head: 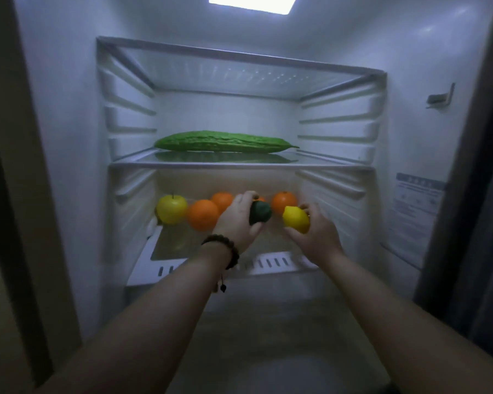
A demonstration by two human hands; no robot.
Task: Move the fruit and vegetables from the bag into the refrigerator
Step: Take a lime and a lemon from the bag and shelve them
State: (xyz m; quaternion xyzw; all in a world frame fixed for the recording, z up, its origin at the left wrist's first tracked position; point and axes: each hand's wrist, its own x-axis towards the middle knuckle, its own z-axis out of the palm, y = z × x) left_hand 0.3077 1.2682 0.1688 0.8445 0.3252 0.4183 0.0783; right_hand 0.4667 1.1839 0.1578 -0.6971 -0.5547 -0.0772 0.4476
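Note:
Both my arms reach into the open refrigerator at its lower shelf (165, 268). My left hand (236, 220) grips a dark green fruit (260, 212). My right hand (316, 234) holds a yellow lemon (296, 219). Behind the hands, on the same shelf, lie a yellow apple (171, 209) and three oranges: one (202, 218) beside the apple, one (222, 201) further back, one (283, 201) to the right. A long green bitter gourd (225, 142) lies across the glass shelf (325, 163) above. The bag is out of view.
A top glass shelf (239, 78) holds nothing. Ribbed side walls (131, 120) flank the shelves. A sticker (416, 206) is on the right wall. The door frame (12, 166) stands at left. A lamp (251, 2) glows overhead.

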